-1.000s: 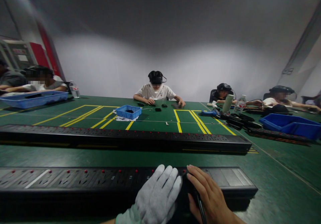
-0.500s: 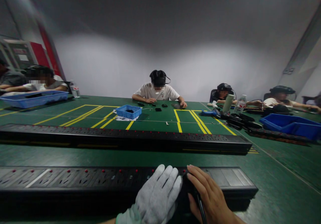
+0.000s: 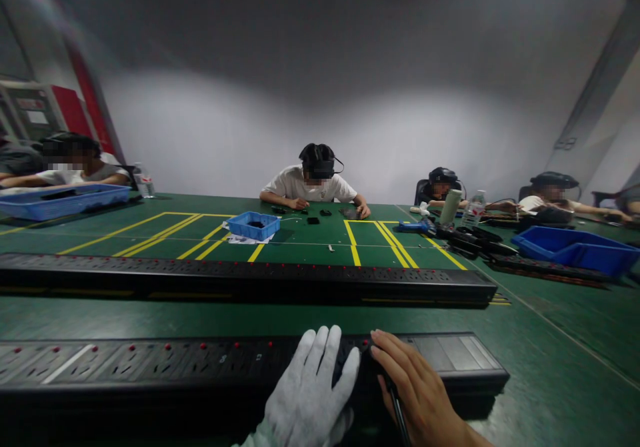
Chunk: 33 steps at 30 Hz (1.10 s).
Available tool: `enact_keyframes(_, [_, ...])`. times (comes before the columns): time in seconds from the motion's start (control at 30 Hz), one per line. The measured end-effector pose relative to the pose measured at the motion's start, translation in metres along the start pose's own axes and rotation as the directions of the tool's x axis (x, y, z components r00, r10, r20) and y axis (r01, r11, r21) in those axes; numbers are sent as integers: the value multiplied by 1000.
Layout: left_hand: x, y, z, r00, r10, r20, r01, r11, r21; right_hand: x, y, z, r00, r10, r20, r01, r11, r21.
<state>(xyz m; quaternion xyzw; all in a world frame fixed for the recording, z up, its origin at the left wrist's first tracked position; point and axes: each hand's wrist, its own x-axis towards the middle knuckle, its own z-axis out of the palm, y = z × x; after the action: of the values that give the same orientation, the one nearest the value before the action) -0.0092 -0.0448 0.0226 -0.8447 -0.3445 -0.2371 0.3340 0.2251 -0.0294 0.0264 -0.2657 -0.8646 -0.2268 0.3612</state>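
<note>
Left hand (image 3: 311, 388): spread over near socket strip (image 3: 155, 363), nothing visibly gripped
Right hand (image 3: 419, 385): at its three o'clock, half-curled around black rod (image 3: 399, 413)

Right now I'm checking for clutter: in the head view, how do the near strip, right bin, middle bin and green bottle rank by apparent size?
Largest to smallest:
1. Near strip, though it is closest to the camera
2. Right bin
3. Middle bin
4. Green bottle

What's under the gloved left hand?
The near black socket strip runs beneath the gloved left hand; red buttons show to the hand's left. The patch directly below the hand is covered; details can't be told.
</note>
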Motion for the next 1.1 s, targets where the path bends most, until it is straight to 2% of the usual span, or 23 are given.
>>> enact_keyframes(0.17, [0, -10, -11, 978, 22, 205, -1, 995, -105, 8, 4, -10, 999, -6, 52, 4, 1000, 29])
enact_keyframes(0.23, [0, -17, -14, 950, -6, 312, 57, 986, -156, 10, 4, -13, 998, -12, 58, 9, 999, 50])
enact_keyframes(0.3, [4, -29, -14, 887, -88, 453, 191, 963, -189, 12, 4, -16, 998, 2, 65, -8, 997, 81])
enact_keyframes(0.37, [9, -45, -13, 763, -132, 633, 336, 917, -214, 15, 5, -19, 998, 25, 59, -32, 991, 126])
enact_keyframes(0.43, [15, -62, -12, 691, -24, 723, 367, 873, -322, 19, 8, -23, 997, 43, 63, -53, 983, 176])
enact_keyframes(0.47, [17, -71, -12, 673, 34, 739, 365, 853, -372, 22, 10, -24, 996, 50, 73, -64, 978, 199])
enact_keyframes(0.57, [21, -87, -11, 675, 122, 728, 369, 798, -476, 28, 19, -24, 990, 63, 127, -94, 962, 255])
enact_keyframes(0.73, [21, -89, -9, 708, 124, 695, 410, 730, -547, 28, 30, -14, 986, 98, 132, -135, 940, 313])
enact_keyframes(0.8, [20, -88, -8, 719, 110, 686, 416, 722, -553, 29, 32, -19, 992, 100, 74, -117, 952, 284])
enact_keyframes(0.87, [18, -87, -7, 721, 100, 686, 416, 729, -544, 35, 35, -33, 993, 117, -32, -107, 969, 224])
enact_keyframes(0.97, [16, -87, -5, 729, 94, 678, 405, 739, -538, 53, 37, -56, 953, 187, -238, -159, 979, 131])
enact_keyframes(1.0, [16, -87, -5, 733, 93, 673, 401, 740, -539, 59, 36, -60, 954, 182, -239, -156, 980, 126])
enact_keyframes(1.1, [16, -87, -4, 755, 115, 646, 387, 718, -579, 70, 24, -50, 991, 122, -62, -106, 970, 218])
